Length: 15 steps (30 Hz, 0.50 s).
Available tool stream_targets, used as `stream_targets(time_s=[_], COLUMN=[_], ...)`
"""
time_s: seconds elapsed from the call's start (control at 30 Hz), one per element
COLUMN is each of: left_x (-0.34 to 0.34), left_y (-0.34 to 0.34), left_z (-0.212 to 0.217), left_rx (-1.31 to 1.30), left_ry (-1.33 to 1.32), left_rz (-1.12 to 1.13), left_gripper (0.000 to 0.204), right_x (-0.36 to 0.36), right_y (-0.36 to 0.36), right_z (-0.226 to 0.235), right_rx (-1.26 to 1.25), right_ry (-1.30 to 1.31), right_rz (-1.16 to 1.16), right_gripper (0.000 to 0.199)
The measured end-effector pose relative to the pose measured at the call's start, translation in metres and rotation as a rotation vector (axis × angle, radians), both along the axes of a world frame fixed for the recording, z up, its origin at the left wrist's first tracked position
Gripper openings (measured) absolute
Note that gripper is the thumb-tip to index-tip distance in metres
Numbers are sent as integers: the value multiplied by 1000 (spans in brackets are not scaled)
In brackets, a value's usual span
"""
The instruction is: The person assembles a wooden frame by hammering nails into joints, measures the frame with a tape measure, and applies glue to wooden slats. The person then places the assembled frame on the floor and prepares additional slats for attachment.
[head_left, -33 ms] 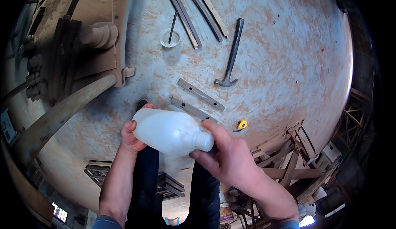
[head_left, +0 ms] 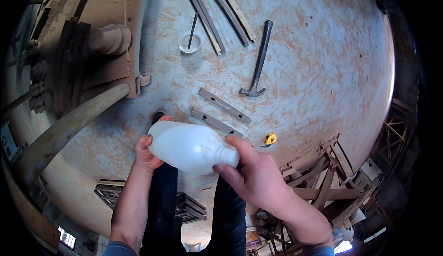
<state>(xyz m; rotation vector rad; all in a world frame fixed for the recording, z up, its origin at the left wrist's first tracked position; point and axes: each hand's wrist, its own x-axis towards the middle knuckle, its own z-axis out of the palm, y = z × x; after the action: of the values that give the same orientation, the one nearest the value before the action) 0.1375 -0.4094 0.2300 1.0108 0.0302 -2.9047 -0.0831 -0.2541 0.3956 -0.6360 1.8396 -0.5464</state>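
A white plastic bottle (head_left: 187,146) lies tilted across my lap, its capped neck (head_left: 228,157) pointing right. My left hand (head_left: 150,147) is wrapped round its base end, thumb on the near side and fingers partly hidden behind. My right hand (head_left: 251,168) closes on the neck and cap, thumb below and index finger above. Just beyond the bottle, two short wooden strips with dark slots, a nearer strip (head_left: 217,122) and a farther strip (head_left: 224,105), lie side by side on the floor.
A claw hammer (head_left: 261,62), a yellow tape measure (head_left: 271,139) and a clear cup (head_left: 190,42) with a dark stick lie or stand on the floor (head_left: 314,71). Longer wooden strips (head_left: 228,16) are farther off. A dusty machine (head_left: 108,62) with a thick hose (head_left: 74,126) stands left.
My right thumb has shifted slightly up along the bottle's neck. The bottle and my left hand stay nearly where they were.
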Motion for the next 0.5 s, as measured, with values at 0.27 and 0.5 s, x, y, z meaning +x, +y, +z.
stream_targets(time_s=[0.27,0.5], left_x=[4,10], left_y=[-2,-4], left_z=[-13,-25], left_rx=[71,43], left_ry=[11,-7], left_rz=[21,23], left_gripper=[79,82], right_x=[-7,-4], right_y=[0,-3], right_z=[-14,-20], right_rx=[-247,-57], right_ry=[213,-3], right_rz=[232,81], right_gripper=[44,45])
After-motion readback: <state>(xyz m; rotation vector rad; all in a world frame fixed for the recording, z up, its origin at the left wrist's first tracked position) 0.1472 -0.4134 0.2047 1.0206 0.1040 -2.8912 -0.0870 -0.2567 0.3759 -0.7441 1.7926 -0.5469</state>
